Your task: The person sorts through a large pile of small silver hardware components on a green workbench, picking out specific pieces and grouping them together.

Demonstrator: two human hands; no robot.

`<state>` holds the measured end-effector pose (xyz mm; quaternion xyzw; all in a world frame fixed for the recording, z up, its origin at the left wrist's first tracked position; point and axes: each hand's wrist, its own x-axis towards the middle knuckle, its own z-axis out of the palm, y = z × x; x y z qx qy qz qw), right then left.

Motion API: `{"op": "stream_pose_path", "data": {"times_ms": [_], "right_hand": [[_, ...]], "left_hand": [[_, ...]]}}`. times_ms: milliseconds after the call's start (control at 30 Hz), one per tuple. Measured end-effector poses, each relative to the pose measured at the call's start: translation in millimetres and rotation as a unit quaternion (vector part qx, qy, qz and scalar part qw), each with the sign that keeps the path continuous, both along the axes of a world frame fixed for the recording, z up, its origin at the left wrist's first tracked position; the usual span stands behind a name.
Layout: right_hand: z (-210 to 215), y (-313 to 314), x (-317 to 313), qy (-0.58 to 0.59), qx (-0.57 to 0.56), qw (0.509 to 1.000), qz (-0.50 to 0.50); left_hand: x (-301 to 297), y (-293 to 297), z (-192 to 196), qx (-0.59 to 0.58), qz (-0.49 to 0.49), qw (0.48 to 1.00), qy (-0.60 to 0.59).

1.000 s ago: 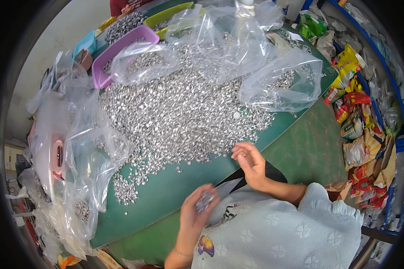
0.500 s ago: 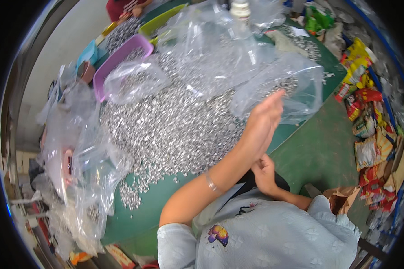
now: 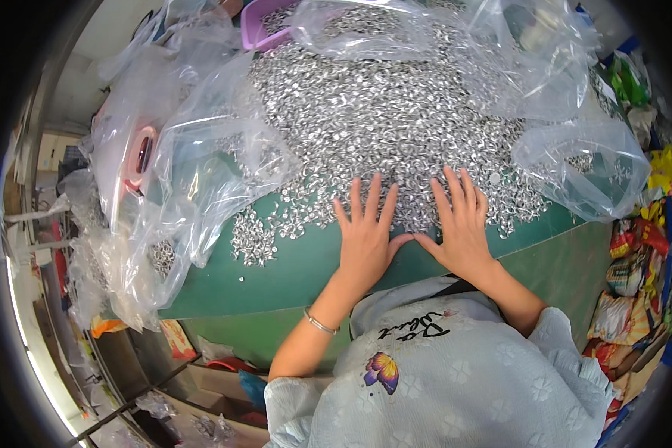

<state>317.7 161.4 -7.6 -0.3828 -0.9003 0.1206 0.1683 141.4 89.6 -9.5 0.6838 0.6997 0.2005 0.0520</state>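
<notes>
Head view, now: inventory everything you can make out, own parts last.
Small metal pieces: too many to count, silver, heaped on the table
Table: one, green, under the heap
Plastic bags: several, clear, left, top and right
Tub: one, purple, top, pieces inside
Oval-rimmed thing, kind unclear: one, pink, left
Packages: several, multicoloured, right edge
Open compartments: several, brownish, lower left
Bracelet: one, silver, left wrist
Top: one, pale blue, worn
Left hand, right hand: bare, spread at the heap's near edge
</notes>
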Motion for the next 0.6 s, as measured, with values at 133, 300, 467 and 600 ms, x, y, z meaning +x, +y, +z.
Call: {"op": "stream_pose_path", "data": {"times_ms": [133, 300, 467, 600], "right_hand": [[-1.0, -10.6, -9.9, -0.012, 0.009, 1.000, -0.001], [-0.9, -12.5, -17.6, -0.007, -0.003, 0.999, 0.045], [3.1, -2.4, -36.5, -0.023, 0.038, 0.996, 0.080], [-3.9, -6.1, -56.6, -0.067, 0.042, 0.983, 0.167]], "left_hand": [[-16.6, -2.1, -5.2, -0.004, -0.025, 1.000, 0.010], [-31.2, -8.5, -8.9, 0.025, -0.018, 0.999, 0.015], [-44.3, -18.9, -13.3, 0.031, -0.003, 0.999, -0.005], [-56.7, -32.1, -10.6, 0.017, 0.018, 1.000, 0.007]]}}
